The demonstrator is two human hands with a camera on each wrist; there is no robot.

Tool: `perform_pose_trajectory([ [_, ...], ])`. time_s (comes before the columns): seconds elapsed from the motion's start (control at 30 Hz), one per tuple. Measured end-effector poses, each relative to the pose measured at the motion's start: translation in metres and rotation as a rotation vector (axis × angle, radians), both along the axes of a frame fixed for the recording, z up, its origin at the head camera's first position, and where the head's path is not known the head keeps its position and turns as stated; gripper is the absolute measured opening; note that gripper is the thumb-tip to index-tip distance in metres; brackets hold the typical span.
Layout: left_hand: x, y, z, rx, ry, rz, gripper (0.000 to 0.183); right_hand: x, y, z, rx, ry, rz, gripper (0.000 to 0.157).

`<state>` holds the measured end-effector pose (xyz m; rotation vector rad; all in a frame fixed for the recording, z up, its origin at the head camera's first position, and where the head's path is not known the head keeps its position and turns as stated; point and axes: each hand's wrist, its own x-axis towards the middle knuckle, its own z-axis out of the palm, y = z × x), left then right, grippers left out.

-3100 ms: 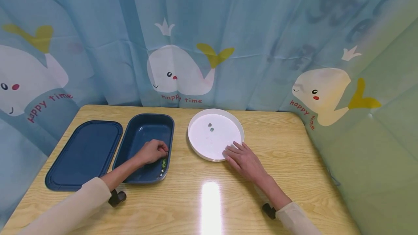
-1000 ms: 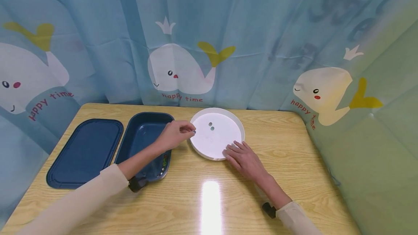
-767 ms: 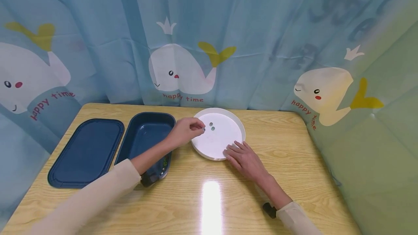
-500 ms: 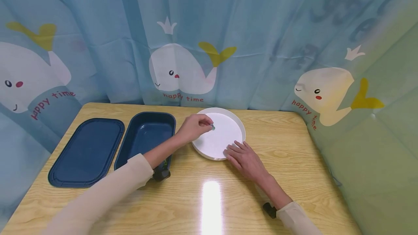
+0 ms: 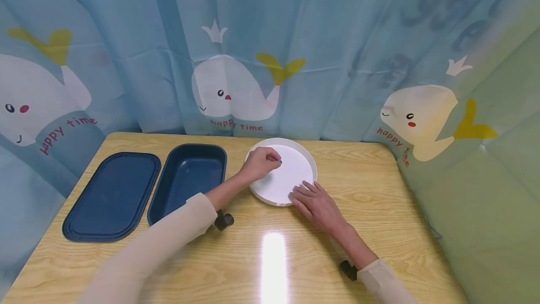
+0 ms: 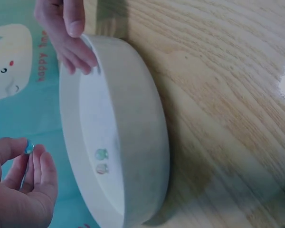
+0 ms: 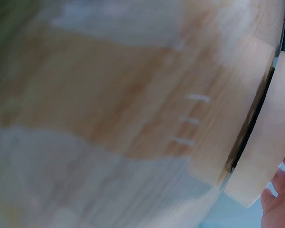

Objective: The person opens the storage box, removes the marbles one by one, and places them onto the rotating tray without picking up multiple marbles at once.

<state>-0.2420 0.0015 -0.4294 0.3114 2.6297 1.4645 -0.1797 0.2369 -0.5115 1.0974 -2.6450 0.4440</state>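
My left hand (image 5: 258,163) pinches a small blue glass marble (image 6: 29,147) between thumb and fingertips, above the round white tray (image 5: 276,191). Inside that tray lie a pale green marble (image 6: 101,154) and a clear, brownish marble (image 6: 102,168), close together; in the head view the left hand covers them. At the tray's front right, my right hand (image 5: 316,205) rests its fingers over the rim, loosely extended. The deep dark blue box (image 5: 194,175) stands left of the tray, its near right corner hidden by my left forearm.
A flat dark blue lid (image 5: 111,196) lies on the wooden table (image 5: 337,163), left of the box. Behind the table hangs a blue curtain (image 5: 329,27) with whale prints. Another curtain borders the right side.
My left hand went from the box's right side, where several marbles lay, over to the tray, carrying the blue marble. It has moved further right over the tray. The right hand stays put.
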Motion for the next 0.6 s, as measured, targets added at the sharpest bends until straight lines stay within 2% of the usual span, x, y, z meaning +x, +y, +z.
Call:
perform_pose_trajectory([
  [0.6, -0.015, 0.006, -0.024, -0.088, -0.020, 0.060, 0.008, 0.001, 0.000, 0.001, 0.018, -0.008, -0.009, 0.029],
])
